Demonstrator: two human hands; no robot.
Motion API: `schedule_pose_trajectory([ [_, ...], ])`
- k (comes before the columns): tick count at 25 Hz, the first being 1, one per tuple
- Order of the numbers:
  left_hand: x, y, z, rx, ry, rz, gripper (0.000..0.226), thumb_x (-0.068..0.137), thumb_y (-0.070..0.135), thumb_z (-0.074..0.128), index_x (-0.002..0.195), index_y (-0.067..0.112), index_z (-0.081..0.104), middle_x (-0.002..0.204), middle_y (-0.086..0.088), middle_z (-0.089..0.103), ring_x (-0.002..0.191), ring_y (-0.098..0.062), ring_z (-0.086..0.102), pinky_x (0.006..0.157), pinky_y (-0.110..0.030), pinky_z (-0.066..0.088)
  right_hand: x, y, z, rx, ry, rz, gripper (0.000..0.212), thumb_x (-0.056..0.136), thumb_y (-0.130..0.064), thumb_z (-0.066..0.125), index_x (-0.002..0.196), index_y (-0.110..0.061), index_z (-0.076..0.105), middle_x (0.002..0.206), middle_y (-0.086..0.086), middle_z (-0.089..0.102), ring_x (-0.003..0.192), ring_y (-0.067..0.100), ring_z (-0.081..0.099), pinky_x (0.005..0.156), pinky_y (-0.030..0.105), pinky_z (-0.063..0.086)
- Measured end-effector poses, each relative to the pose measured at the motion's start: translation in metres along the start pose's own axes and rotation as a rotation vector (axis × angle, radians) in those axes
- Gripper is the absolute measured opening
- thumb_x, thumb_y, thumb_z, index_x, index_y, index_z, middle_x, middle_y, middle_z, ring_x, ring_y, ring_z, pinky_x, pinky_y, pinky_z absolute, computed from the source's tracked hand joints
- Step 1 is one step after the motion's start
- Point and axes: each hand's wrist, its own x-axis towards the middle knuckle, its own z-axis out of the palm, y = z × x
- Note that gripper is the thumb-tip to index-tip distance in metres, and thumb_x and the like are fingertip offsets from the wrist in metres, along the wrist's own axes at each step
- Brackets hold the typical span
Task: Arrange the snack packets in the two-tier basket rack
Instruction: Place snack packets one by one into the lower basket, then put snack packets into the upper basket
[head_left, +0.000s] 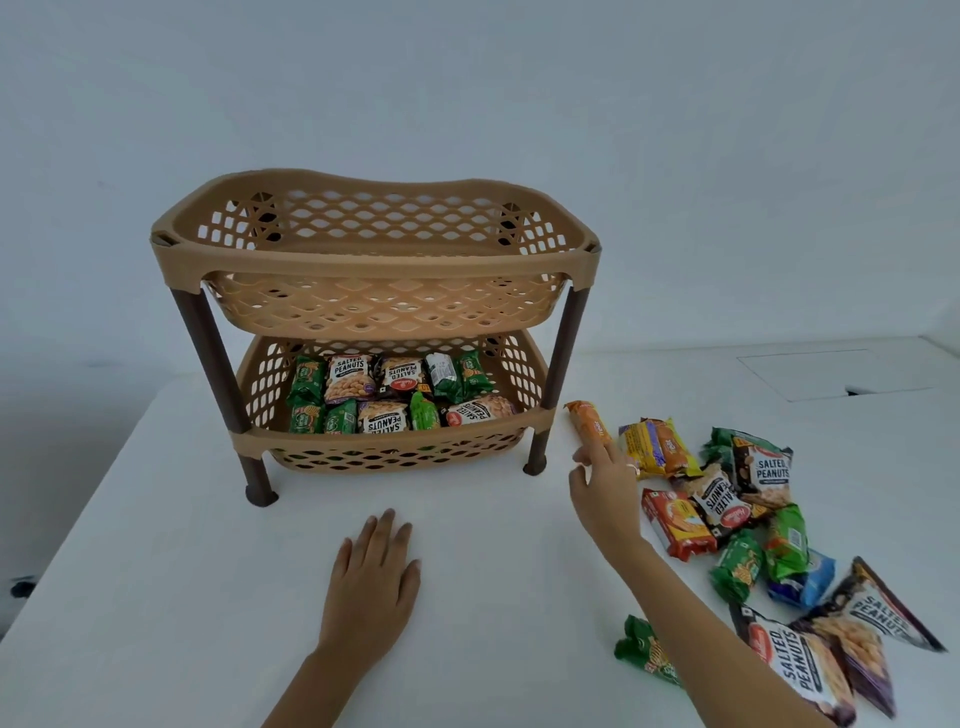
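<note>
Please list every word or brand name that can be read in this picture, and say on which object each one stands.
"SALTED PEANUTS": on the peanut packets in the lower basket and on the loose peanut packets on the table.
Red brand logo on a loose packet: too blurred to read.
Orange biscuit roll at the right hand: print unreadable.
Green packets, red packet: too small.

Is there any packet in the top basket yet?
No, the top basket shows only bare lattice, while the packets so far sit in the bottom basket.
</note>
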Motion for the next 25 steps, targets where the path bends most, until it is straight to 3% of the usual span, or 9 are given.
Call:
schedule_pose_trajectory([
  [4,0.000,0.000,-0.002,0.007,-0.045,-0.001,0.062,0.090,0.042,0.022,0.131,0.012,0.057,0.144,-0.011,0.049,0.133,-0.031,0.046,0.105,-0.048,0.039,0.016,0.024,0.013,-0.205,-0.195,0.064,0.032,0.087,-0.005,0.052,0.118,-0.008,0.057,0.124,0.013,0.053,0.104,0.034,0.053,0.081,0.039,0.047],
  [9,0.000,-0.003,0.004,-0.037,-0.034,-0.012,0.071,0.088,0.049,0.009,0.144,0.019,0.041,0.156,-0.003,0.029,0.145,-0.024,0.025,0.115,-0.040,0.018,0.069,0.026,0.020,-0.315,-0.286,0.163,0.033,0.091,-0.005,0.047,0.124,-0.007,0.042,0.115,0.018,0.054,0.103,0.035,0.057,0.073,0.037,0.050],
  [13,0.002,-0.004,0.007,-0.061,-0.027,-0.022,0.074,0.086,0.052,0.006,0.146,0.022,0.036,0.158,0.000,0.023,0.147,-0.021,0.018,0.116,-0.037,0.011,0.088,0.029,0.030,-0.378,-0.389,0.212,0.037,0.093,-0.006,0.048,0.129,-0.007,0.037,0.111,0.017,0.060,0.102,0.033,0.061,0.075,0.038,0.054],
  [18,0.004,-0.005,0.009,-0.071,-0.028,-0.026,0.075,0.085,0.053,0.006,0.146,0.023,0.037,0.158,0.001,0.024,0.147,-0.020,0.019,0.116,-0.037,0.011,0.081,0.034,0.024,-0.480,-0.239,0.104,0.027,0.094,-0.011,0.046,0.120,-0.007,0.055,0.113,0.014,0.060,0.105,0.033,0.057,0.085,0.037,0.048],
  [22,0.003,-0.006,0.009,-0.049,-0.048,-0.025,0.075,0.085,0.054,0.006,0.145,0.023,0.038,0.158,0.001,0.025,0.146,-0.019,0.020,0.117,-0.040,0.017,0.066,0.053,0.000,-0.195,-0.028,0.216,0.029,0.086,0.000,0.049,0.113,-0.004,0.061,0.120,0.016,0.057,0.108,0.035,0.053,0.087,0.039,0.041],
  [25,0.004,-0.004,0.005,-0.043,-0.075,-0.023,0.075,0.085,0.054,0.007,0.144,0.021,0.040,0.157,-0.001,0.028,0.146,-0.021,0.022,0.116,-0.042,0.020,0.052,0.076,-0.031,-0.061,-0.015,0.308,0.021,0.084,-0.002,0.055,0.101,-0.003,0.066,0.105,0.017,0.064,0.091,0.032,0.059,0.076,0.037,0.047],
])
